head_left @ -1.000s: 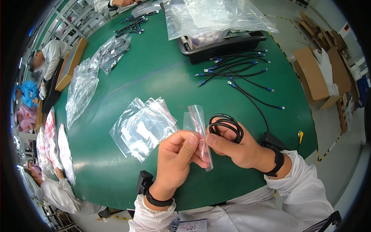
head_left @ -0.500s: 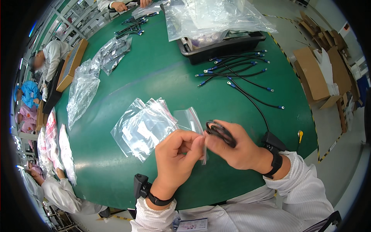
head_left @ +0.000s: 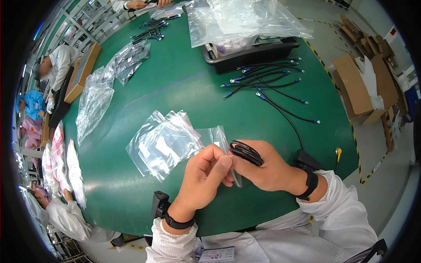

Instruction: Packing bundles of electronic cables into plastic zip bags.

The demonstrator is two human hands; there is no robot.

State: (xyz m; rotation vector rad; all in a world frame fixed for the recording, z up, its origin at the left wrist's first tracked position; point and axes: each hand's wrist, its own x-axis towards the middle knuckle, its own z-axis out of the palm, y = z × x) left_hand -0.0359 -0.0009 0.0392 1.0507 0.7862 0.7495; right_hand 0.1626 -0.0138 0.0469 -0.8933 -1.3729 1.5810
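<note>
My left hand pinches the mouth edge of a small clear zip bag between thumb and fingers. Closed round a coiled black cable is my right hand, its fingertips meeting the left ones at the bag's edge. The coil sits above the right thumb, outside the bag as far as I can see. Part of the bag is hidden behind my fingers. A pile of clear zip bags lies just left of my hands on the green table.
Several black cables with blue-sleeved ring terminals lie at the right, before a black bin topped with plastic sheeting. Crumpled clear bags lie left. Cardboard boxes stand beyond the table. Co-workers are at the left and far side.
My left hand has shifted slightly right. The coiled cable has tilted flatter and moved a little left in my right hand, and the bag's edge has moved slightly right.
</note>
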